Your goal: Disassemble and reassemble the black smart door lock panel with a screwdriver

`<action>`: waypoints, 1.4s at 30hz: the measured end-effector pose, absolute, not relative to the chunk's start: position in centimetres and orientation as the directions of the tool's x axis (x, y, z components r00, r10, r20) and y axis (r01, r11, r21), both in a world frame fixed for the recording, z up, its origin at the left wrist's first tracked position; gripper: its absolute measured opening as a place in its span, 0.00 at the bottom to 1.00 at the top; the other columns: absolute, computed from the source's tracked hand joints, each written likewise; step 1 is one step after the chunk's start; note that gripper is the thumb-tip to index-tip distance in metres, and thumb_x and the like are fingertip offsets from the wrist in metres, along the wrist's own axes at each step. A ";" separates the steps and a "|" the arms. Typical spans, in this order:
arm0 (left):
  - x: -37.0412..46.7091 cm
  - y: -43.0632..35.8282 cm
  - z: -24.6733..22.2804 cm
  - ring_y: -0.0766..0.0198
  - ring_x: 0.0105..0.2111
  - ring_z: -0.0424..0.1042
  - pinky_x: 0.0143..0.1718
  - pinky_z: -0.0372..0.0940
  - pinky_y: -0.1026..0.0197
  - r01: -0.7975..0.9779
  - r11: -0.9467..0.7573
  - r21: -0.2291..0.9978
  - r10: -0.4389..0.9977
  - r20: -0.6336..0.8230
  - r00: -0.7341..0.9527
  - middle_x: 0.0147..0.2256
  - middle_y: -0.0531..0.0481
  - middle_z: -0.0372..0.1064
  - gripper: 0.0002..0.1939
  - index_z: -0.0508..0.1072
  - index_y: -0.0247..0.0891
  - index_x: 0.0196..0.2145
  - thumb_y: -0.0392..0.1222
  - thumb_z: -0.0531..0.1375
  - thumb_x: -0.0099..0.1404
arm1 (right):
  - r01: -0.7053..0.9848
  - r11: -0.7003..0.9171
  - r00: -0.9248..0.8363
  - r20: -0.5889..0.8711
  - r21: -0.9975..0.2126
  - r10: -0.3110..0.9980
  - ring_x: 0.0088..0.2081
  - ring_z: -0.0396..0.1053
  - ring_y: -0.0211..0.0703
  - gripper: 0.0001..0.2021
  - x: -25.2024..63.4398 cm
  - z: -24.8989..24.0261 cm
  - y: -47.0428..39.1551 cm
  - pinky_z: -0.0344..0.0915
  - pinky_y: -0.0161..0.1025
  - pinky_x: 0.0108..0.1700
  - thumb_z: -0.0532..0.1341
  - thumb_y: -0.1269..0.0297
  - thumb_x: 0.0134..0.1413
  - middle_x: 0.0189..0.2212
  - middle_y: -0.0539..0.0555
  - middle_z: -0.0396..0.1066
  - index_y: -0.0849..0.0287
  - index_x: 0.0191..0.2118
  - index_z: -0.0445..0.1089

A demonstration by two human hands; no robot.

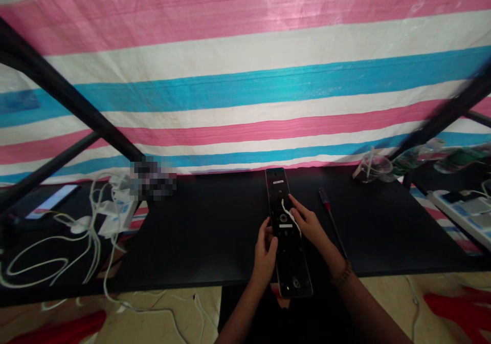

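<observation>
A long, narrow black panel (290,254) with small white labels lies lengthwise in front of me, its near end reaching past the table's front edge. A short white cable (286,209) curves over its upper face. My left hand (265,249) is closed around the panel's left edge, thumb on top. On the opposite edge, my right hand (308,225) grips the panel, its thumb beside the white cable; whether it pinches the cable too I cannot tell. Right of that hand lies a screwdriver (325,200) with a red and dark handle, its shaft pointing towards me.
The black table (199,231) backs onto a striped plastic sheet (245,93). At left are tangled white cables (92,231), a power strip (118,216) and a phone (52,201). A clear plastic cup (371,167) stands back right. Black frame bars (72,98) slant at both sides.
</observation>
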State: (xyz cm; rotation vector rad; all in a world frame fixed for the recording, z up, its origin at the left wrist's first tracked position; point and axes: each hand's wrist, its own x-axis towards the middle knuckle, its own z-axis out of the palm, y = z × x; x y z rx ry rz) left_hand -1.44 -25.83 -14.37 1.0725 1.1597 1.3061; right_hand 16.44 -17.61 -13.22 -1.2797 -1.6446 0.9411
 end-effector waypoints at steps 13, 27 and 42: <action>-1.3 -26.0 -15.0 0.59 0.43 0.75 0.47 0.70 0.55 0.154 0.013 0.988 0.996 0.000 -0.084 0.51 0.42 0.71 0.30 0.59 0.41 0.65 0.48 0.57 0.68 | 0.520 0.177 0.092 0.260 -0.836 0.961 0.40 0.73 0.46 0.24 20.1 -11.7 -18.7 0.70 0.45 0.46 0.58 0.55 0.63 0.42 0.58 0.76 0.59 0.61 0.67; -1.0 -25.8 -14.5 0.57 0.43 0.77 0.46 0.71 0.53 0.146 -0.006 0.989 0.997 0.017 -0.074 0.45 0.44 0.75 0.29 0.56 0.40 0.65 0.48 0.56 0.69 | 0.728 -0.189 0.139 -0.129 -0.659 0.982 0.23 0.69 0.39 0.10 25.0 -9.3 -19.2 0.61 0.34 0.27 0.60 0.61 0.57 0.22 0.50 0.71 0.58 0.26 0.69; -0.7 -25.9 -13.9 0.58 0.40 0.78 0.43 0.70 0.54 0.148 0.056 0.987 0.996 -0.044 -0.081 0.43 0.44 0.76 0.35 0.47 0.37 0.67 0.50 0.55 0.69 | 0.324 0.382 -0.095 0.372 -0.865 0.923 0.28 0.77 0.39 0.09 14.4 -5.8 -21.0 0.72 0.34 0.33 0.55 0.61 0.67 0.27 0.51 0.77 0.56 0.39 0.71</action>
